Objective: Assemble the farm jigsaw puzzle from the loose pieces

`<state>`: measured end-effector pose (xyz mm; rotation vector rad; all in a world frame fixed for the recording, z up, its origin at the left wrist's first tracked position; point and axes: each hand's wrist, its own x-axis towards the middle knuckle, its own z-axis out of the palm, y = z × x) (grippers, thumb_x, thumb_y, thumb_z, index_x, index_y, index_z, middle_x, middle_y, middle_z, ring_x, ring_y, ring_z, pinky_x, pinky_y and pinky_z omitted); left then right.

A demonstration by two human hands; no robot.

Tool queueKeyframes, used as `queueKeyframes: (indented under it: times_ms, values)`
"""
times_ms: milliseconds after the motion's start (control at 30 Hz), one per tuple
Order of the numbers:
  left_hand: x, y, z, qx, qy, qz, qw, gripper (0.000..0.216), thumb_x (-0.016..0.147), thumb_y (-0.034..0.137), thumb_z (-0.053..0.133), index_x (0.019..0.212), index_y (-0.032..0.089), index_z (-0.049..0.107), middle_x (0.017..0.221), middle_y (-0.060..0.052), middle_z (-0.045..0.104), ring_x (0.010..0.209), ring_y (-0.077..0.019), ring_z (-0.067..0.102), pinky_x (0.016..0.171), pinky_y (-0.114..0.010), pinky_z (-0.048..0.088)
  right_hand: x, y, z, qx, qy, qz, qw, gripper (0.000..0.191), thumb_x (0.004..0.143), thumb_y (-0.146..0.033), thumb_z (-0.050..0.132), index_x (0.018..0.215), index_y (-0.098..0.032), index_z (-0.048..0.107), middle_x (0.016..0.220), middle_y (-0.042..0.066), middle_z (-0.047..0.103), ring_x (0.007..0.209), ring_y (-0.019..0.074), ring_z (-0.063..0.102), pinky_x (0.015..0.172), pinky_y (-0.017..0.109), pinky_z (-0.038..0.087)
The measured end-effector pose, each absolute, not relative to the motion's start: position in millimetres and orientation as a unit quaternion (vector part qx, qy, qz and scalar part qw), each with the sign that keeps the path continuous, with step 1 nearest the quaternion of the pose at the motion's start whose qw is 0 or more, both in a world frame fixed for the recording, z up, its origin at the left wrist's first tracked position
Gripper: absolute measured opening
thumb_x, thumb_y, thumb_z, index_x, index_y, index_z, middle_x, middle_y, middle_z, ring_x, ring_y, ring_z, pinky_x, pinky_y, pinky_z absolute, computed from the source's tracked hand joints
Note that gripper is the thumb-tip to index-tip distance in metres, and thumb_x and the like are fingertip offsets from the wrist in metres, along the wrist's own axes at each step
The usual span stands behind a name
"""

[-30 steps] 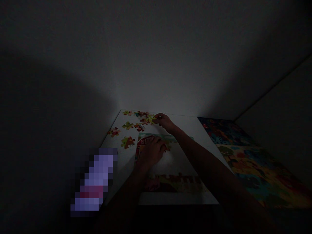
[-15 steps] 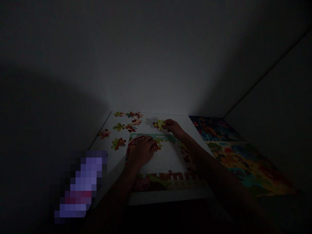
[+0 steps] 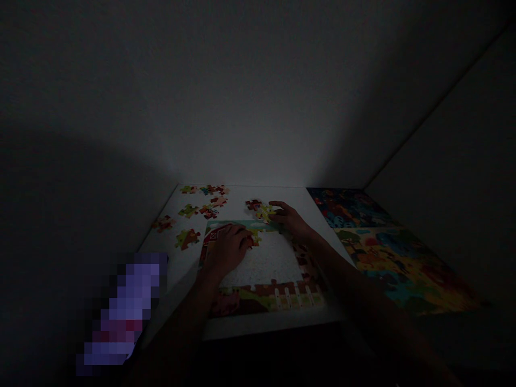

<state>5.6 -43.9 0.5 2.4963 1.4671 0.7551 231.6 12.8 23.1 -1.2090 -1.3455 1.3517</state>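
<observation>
In the dim head view, a partly assembled jigsaw puzzle [image 3: 296,298] lies on a white table, its farm-scene border put together around a bare middle. My left hand [image 3: 229,244] rests on its upper left part, over the red barn, fingers stretched and lying on the pieces. Beside those fingertips shows a yellow-and-red piece [image 3: 255,240]. Beyond the puzzle's top edge, my right hand [image 3: 288,217] pinches a yellow-green puzzle piece [image 3: 265,213] between thumb and fingers. A dark red piece [image 3: 253,205] lies just behind it.
Several loose pieces [image 3: 187,238] are scattered on the table's left side. Two finished colourful pictures [image 3: 382,263] lie to the right. A wall [image 3: 242,107] stands behind the table. A blurred-out purple object [image 3: 129,306] is at lower left.
My right hand has brought the yellow-green piece slightly nearer the puzzle, uncovering the dark red piece behind it. My left hand stays on the puzzle; the view has shifted a little.
</observation>
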Motion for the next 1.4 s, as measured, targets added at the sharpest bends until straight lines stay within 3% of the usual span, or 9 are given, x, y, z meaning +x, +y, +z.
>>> queueKeyframes:
  times_ms: [567,967,1400]
  values:
    - [6.0,-44.6,5.3,0.834,0.492,0.240,0.068,0.026,0.091,0.017,0.047,0.104,0.022,0.070,0.112,-0.005,0.066,0.107,-0.0232,0.057,0.102,-0.044,0.044,248.0,-2.1,19.3,-0.453,-0.617,0.525,0.371,0.045,0.074,-0.028,0.067,0.117,-0.021,0.062,0.080,0.000,0.063,0.070,0.0132,0.056,0.067,0.027,0.044]
    - [6.8,-45.7,8.7,0.842,0.480,0.239,0.053,0.023,0.090,0.018,0.051,0.104,0.019,0.069,0.111,-0.007,0.067,0.106,-0.0236,0.059,0.101,-0.043,0.045,248.8,-3.9,10.4,-0.426,-0.668,0.517,0.322,0.043,0.077,-0.026,0.064,0.119,-0.015,0.064,0.104,0.007,0.068,0.089,0.0172,0.060,0.084,0.034,0.048]
    - [6.9,-46.8,6.1,0.840,0.483,0.241,0.058,0.021,0.090,0.020,0.052,0.104,0.022,0.067,0.112,-0.006,0.065,0.107,-0.0243,0.057,0.101,-0.044,0.044,244.2,-9.3,10.8,-0.464,-0.724,0.422,0.286,0.045,0.080,-0.023,0.060,0.124,-0.018,0.064,0.109,0.007,0.068,0.086,0.0174,0.060,0.080,0.033,0.049]
